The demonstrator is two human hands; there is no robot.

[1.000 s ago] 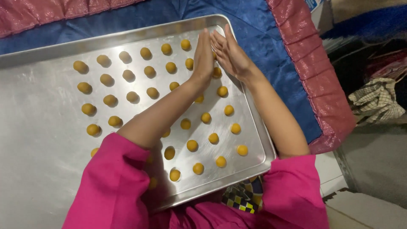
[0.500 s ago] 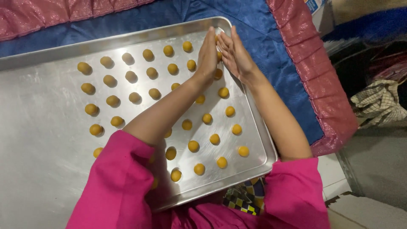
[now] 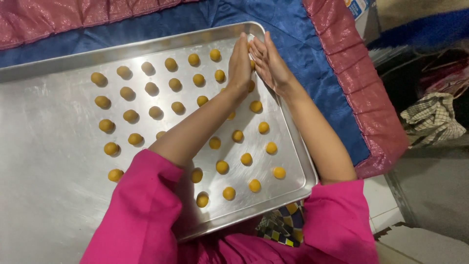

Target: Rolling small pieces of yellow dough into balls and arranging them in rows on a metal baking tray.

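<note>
A large steel baking tray (image 3: 53, 205) lies on a blue cloth (image 3: 303, 44). Rows of small yellow dough balls (image 3: 171, 63) cover its right half. My left hand (image 3: 239, 63) and my right hand (image 3: 271, 66) are pressed palm to palm above the tray's far right corner, fingers straight and pointing away from me. A sliver of a yellow dough ball (image 3: 252, 63) shows between the palms; the rest of it is hidden. My forearms cross over several balls, and pink sleeves (image 3: 141, 215) cover my upper arms.
A shiny red mat (image 3: 356, 73) borders the blue cloth on the right and along the top. A checked cloth (image 3: 432, 117) lies on the dark floor at the right. The left half of the tray holds no balls.
My two hands stay pressed together in the same spot; the palms have slid slightly against each other. The balls on the tray have not moved.
</note>
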